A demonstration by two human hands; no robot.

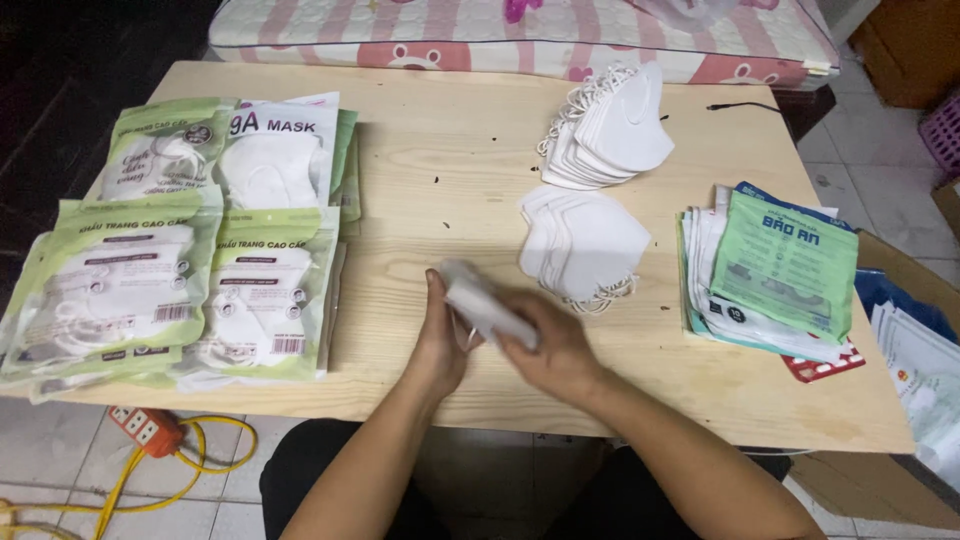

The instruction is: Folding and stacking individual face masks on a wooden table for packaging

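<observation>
Motion blurs the white masks (487, 303) gripped between both hands' fingers (520, 322).

— What's sitting on the wooden table (430, 150) over at its left edge?

— Sealed green-and-clear packets of masks (190, 240), laid overlapping in two rows, reaching nearly to the near left corner.

— And toward the right edge?

— A pile of flat empty pouches (775, 270), green one on top, a red one peeking out underneath. A black cable end (745, 105) lies near the far right corner.

— Beyond the far edge?

— A pink-and-white padded mattress (520, 35). Below the near left corner, on the tiled floor (60, 440), an orange power strip (145, 428) with a yellow cord (205, 462). Off the right edge, a cardboard box (880, 480) with papers.
</observation>
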